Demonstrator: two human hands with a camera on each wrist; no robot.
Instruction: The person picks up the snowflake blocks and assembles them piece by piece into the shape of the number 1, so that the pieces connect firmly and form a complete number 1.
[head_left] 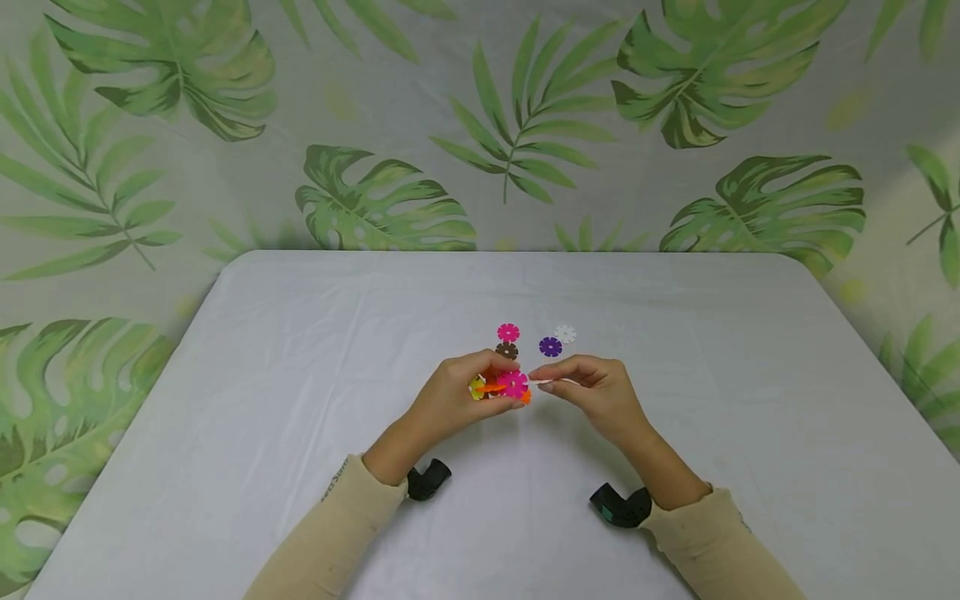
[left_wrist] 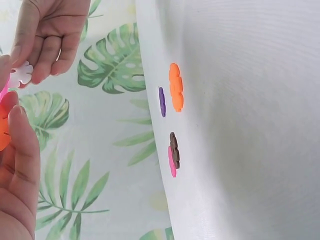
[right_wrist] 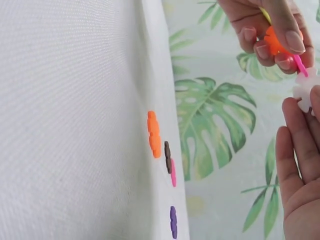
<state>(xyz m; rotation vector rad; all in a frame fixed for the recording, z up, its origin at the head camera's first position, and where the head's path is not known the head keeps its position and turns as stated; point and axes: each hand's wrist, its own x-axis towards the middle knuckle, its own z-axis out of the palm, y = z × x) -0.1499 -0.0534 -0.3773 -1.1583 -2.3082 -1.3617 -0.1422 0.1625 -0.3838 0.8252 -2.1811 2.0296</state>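
Observation:
Between its thumb and fingers, my left hand (head_left: pixel 453 390) holds a chain of notched plastic snowflake discs. In the head view a pink disc (head_left: pixel 514 384), an orange disc (head_left: pixel 491 387) and a yellow-green disc (head_left: pixel 477 387) show in it; the fingers hide part of the chain. My right hand (head_left: pixel 597 390) pinches a white disc (right_wrist: pixel 303 92) by its edge. That white disc is nearly edge-on in the head view, right at the rim of the pink one. Both hands are raised above the table.
On the white-covered table (head_left: pixel 712 333) beyond the hands lie a pink disc (head_left: pixel 508 332), a brown disc (head_left: pixel 507 351), a purple disc (head_left: pixel 551 347) and another white disc (head_left: pixel 566 334). A loose orange disc (left_wrist: pixel 176 87) lies nearer. A leaf-patterned cloth (head_left: pixel 525 125) hangs behind.

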